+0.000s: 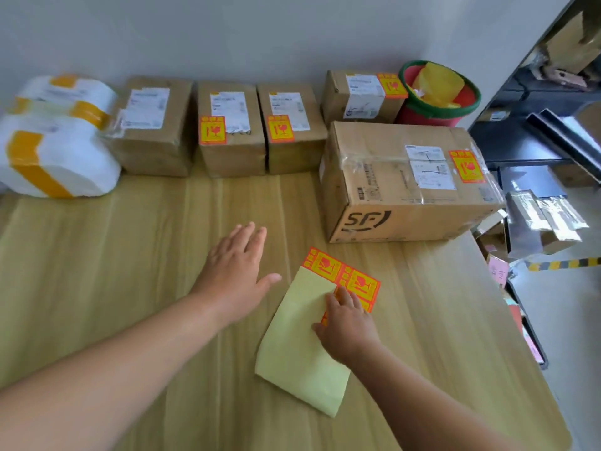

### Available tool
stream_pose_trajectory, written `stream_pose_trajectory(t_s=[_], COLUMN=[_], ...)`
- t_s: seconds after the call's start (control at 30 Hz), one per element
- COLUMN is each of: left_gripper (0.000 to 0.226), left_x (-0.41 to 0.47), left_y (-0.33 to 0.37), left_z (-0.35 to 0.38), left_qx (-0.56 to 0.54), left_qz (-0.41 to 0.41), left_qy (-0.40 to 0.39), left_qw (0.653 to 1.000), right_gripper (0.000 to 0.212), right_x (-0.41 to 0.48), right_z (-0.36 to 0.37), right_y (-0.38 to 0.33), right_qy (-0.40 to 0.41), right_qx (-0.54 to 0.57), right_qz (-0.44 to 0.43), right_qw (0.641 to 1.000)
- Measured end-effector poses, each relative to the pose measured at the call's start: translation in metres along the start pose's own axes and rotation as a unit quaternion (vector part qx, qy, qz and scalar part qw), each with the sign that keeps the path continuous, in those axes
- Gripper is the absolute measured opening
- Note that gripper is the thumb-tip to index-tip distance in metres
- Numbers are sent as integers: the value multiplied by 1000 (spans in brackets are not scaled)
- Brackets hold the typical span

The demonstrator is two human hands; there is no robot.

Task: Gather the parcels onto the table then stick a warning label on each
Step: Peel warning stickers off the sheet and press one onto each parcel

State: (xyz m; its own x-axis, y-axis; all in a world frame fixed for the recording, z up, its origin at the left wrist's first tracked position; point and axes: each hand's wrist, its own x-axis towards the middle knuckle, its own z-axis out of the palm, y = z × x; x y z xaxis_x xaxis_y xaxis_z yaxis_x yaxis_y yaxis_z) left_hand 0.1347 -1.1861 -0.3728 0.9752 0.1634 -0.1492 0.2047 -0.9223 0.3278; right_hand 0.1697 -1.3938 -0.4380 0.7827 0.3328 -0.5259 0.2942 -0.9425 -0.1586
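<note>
The right hand (346, 323) curls fingertips onto a label (366, 304) on the sheet (299, 336); whether its grip has the edge, I cannot tell. The left hand (235, 268), released, hovers left of the sheet and should pin it. An unlabelled box (153, 125) and bags (55, 151) wait beyond the sheet, leftward.

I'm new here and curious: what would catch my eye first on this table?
Bright orange warning labels stand out on four of the brown boxes across the table's far half. Nearer the front, the right hand pinches a sheet of labels while the left hand is spread open beside it.
</note>
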Motion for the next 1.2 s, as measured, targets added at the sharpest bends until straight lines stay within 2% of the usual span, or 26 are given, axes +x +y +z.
stream_pose_trajectory(t_s=[0.1, 0.2, 0.37, 0.53, 0.67, 0.97, 1.2], left_gripper=[80, 81, 82, 84, 86, 84, 89], left_x=[3, 17, 63, 108, 137, 166, 125], left_y=[-36, -69, -113, -172, -214, -252, -243], left_z=[-20, -42, -74, -98, -107, -96, -80], left_qx=[8, 23, 39, 76, 95, 82, 0], left_qz=[-14, -24, -64, -109, -126, -126, -136], left_qy=[10, 34, 83, 114, 118, 76, 145], left_qw=[1000, 999, 994, 985, 980, 986, 980], right_gripper=[65, 57, 61, 65, 65, 76, 74], right_x=[17, 41, 98, 152, 195, 258, 210], right_z=[-26, -62, -119, -146, -149, -143, -110], right_y=[-43, -88, -162, -242, -289, -331, -304], right_qy=[16, 94, 182, 201, 206, 214, 205], right_qx=[-7, 6, 11, -20, -63, -153, -149], right_qz=[-11, -55, -127, -209, -221, -237, -263], right_qw=[1000, 994, 975, 957, 951, 935, 931])
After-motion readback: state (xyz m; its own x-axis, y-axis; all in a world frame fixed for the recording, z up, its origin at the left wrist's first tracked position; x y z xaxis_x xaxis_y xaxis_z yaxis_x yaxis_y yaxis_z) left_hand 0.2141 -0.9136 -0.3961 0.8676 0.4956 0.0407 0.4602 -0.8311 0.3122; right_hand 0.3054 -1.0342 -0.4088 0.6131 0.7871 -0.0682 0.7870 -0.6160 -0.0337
